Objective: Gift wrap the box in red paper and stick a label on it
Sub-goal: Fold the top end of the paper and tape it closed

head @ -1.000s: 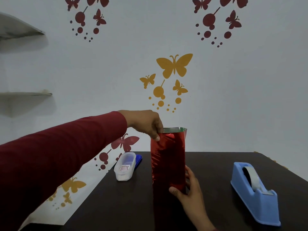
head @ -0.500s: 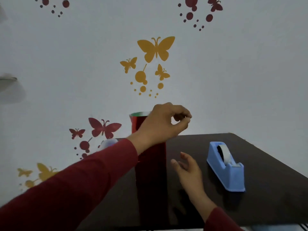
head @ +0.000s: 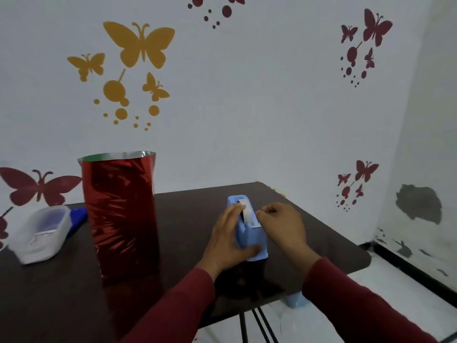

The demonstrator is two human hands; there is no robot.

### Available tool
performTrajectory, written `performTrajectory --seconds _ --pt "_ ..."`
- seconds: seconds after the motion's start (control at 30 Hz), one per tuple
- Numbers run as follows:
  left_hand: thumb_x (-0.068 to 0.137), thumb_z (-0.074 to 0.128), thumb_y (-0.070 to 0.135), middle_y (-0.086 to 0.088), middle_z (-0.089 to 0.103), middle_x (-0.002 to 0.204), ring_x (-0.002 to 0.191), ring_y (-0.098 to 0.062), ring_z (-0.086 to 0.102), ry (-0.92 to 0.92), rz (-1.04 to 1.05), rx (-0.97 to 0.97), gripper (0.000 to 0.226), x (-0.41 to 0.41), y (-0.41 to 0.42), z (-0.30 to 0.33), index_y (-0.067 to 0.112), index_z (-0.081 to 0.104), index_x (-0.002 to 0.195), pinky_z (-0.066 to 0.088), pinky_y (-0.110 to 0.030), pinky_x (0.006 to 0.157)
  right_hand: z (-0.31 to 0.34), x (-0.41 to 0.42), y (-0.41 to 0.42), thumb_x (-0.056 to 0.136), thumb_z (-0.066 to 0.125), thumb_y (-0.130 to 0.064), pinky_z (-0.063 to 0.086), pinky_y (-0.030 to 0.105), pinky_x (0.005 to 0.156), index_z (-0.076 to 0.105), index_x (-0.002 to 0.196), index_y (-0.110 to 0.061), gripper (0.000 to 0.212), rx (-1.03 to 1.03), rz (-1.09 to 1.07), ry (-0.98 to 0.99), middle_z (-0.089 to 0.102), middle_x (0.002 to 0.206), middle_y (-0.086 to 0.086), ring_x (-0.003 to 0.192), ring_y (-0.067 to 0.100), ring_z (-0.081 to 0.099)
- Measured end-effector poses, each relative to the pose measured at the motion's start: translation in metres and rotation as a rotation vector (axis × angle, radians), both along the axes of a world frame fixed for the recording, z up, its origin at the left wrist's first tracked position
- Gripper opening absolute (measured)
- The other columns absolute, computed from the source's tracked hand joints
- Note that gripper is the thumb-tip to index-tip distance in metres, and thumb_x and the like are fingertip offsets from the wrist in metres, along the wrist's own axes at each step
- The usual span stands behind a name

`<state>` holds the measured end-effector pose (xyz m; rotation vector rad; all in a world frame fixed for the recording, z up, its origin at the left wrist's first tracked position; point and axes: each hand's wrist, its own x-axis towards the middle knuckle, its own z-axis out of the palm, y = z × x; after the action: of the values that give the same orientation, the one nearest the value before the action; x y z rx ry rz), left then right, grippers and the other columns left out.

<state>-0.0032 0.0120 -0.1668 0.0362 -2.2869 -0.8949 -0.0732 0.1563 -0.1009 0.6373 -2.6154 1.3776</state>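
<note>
The box [head: 121, 216] stands upright on the dark table [head: 185, 211], wrapped in shiny red paper whose top end stands open above it. No hand touches it. To its right sits a blue tape dispenser [head: 251, 240] with a white tape roll. My left hand [head: 228, 240] grips the dispenser's left side, thumb along its base. My right hand [head: 282, 225] is at the dispenser's cutter end, fingers curled and pinching at the tape end; the tape itself is barely visible there.
A clear plastic container [head: 40, 233] lies at the table's left, with a blue object [head: 78, 217] behind it. The table's right edge and corner are close to my right arm. A light blue object [head: 295, 299] sits on the floor below. The wall carries butterfly stickers.
Both hands left the wrapped box and went right to the tape dispenser. My left hand now grips the dispenser, and my right hand pinches at the tape. The view turned right.
</note>
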Motion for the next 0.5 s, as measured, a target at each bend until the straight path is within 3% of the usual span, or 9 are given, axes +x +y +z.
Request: performTrajectory --seconds 0.07,0.17,0.23,0.37,0.5 --pt "0.071 0.076 0.064 0.028 0.017 0.161 0.149 0.0 0.023 -0.061 0.017 -0.068 0.107 -0.005 -0.005 -0.008 0.033 0.025 0.159 0.031 -0.034 0.12 0.007 -0.016 -0.005 0.083 0.065 -0.04 0.058 0.038 0.066 0.067 0.08 -0.012 0.028 0.047 0.014 -0.205 0.067 0.083 0.003 0.073 0.015 0.062" --pt "0.073 0.078 0.06 0.023 0.013 0.167 0.151 -0.001 0.02 -0.063 0.022 -0.124 0.111 -0.007 -0.005 -0.009 0.033 0.018 0.162 0.03 -0.04 0.122 0.015 -0.027 -0.01 0.084 0.075 -0.039 0.06 0.038 0.057 0.069 0.11 -0.011 0.039 -0.036 0.113 -0.68 0.066 0.113 0.01 0.088 0.027 0.067" --pt "0.073 0.078 0.062 0.024 0.01 0.168 0.152 -0.001 0.018 -0.064 0.027 -0.13 0.114 -0.008 -0.005 -0.01 0.035 0.013 0.162 0.029 -0.042 0.123 0.015 -0.03 -0.012 0.086 0.077 -0.032 0.061 0.042 0.054 0.069 0.113 -0.011 0.034 -0.065 0.185 -0.84 0.064 0.119 0.013 0.093 0.033 0.067" --pt "0.074 0.072 0.065 0.026 0.005 0.168 0.154 -0.001 0.012 -0.084 0.019 -0.115 0.111 -0.01 -0.008 -0.011 0.037 0.011 0.163 0.027 -0.047 0.123 0.017 -0.034 -0.02 0.093 0.073 -0.014 0.061 0.059 0.081 0.069 0.099 -0.01 0.008 0.053 0.26 -0.852 0.055 0.12 0.014 0.121 0.043 0.056" --pt "0.077 0.059 0.059 0.024 0.008 0.168 0.154 -0.004 0.014 -0.09 -0.015 -0.077 0.099 -0.008 -0.009 -0.012 0.035 0.015 0.163 0.028 -0.05 0.121 0.023 -0.031 -0.028 0.094 0.071 -0.013 0.058 0.068 0.076 0.065 0.114 0.002 0.025 -0.053 0.228 -0.915 0.053 0.132 0.019 0.121 0.048 0.053"
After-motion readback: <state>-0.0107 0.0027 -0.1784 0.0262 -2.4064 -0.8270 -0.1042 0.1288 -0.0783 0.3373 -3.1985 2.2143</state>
